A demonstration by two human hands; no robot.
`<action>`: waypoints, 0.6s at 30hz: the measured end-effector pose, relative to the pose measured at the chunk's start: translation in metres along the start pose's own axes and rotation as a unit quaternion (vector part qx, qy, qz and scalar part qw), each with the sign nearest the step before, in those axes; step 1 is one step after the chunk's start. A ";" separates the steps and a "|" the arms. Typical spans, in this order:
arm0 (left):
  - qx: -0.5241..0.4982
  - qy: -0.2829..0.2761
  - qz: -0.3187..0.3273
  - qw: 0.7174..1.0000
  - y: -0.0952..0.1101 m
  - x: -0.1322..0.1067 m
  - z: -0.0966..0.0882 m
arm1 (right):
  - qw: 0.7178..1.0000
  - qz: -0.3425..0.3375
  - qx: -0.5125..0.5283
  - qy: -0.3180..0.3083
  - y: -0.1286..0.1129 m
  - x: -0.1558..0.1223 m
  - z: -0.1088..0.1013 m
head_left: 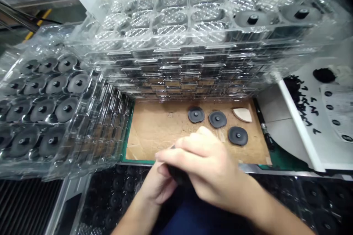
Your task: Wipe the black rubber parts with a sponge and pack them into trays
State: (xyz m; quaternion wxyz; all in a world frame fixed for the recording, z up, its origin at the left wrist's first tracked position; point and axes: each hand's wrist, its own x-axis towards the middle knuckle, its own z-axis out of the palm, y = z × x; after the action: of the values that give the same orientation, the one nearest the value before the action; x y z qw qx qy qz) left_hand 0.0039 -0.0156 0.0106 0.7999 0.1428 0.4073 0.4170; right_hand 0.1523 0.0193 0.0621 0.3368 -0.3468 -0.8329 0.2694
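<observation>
In front of my body, both hands are pressed together around a dark, flat part (179,175), mostly hidden by the fingers. My right hand (206,158) lies over it from above with fingers closed. From below and the left, my left hand (158,185) grips the same part. Beyond them, three dark grey rounded discs with a small central stem lie on a cardboard sheet (154,128): a left disc (196,114), a middle disc (217,119) and a right disc (238,136). A pale wedge-shaped piece (242,114) sits behind the right disc.
A tall stack of clear plastic trays (176,58) stands behind the cardboard; its top tray holds two discs at the right. Another tray stack (41,106), filled with discs, is at left. On the right, a white bin (328,125) contains small black scraps. More disc trays (113,194) lie below.
</observation>
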 end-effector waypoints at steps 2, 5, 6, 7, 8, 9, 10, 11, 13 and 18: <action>-0.012 -0.005 0.017 1.000 0.003 0.001 -0.002 | 0.997 0.071 0.003 -0.005 -0.003 -0.006 -0.006; -0.051 -0.043 0.027 0.997 0.006 0.002 -0.006 | 0.981 0.155 0.096 -0.068 -0.005 -0.026 -0.019; -0.065 -0.058 0.024 0.996 0.007 0.002 -0.006 | 0.969 0.169 0.155 -0.088 -0.003 -0.034 -0.022; -0.077 -0.070 0.017 0.994 0.007 0.001 -0.006 | 0.955 0.182 0.213 -0.096 -0.001 -0.041 -0.023; -0.087 -0.075 0.012 0.993 0.007 0.001 -0.006 | 0.942 0.200 0.254 -0.087 0.002 -0.047 -0.023; -0.095 -0.076 0.009 0.993 0.007 0.001 -0.005 | 0.934 0.222 0.272 -0.064 0.006 -0.052 -0.021; -0.099 -0.071 0.009 0.993 0.006 0.000 -0.004 | 0.931 0.249 0.266 -0.031 0.010 -0.056 -0.019; -0.100 -0.065 0.009 0.993 0.004 0.000 -0.004 | 0.930 0.276 0.243 0.007 0.012 -0.057 -0.016; -0.097 -0.054 0.007 0.994 0.002 -0.001 -0.002 | 0.932 0.312 0.170 0.074 0.013 -0.054 -0.011; -0.082 -0.010 0.013 0.997 -0.001 -0.002 0.003 | 0.978 0.158 0.023 0.136 -0.009 -0.029 0.001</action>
State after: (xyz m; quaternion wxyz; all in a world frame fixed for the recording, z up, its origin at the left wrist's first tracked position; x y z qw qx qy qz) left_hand 0.0067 -0.0177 0.0130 0.8074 0.0869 0.3617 0.4580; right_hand 0.1636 -0.0080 0.0572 0.4077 -0.4997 -0.7076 0.2887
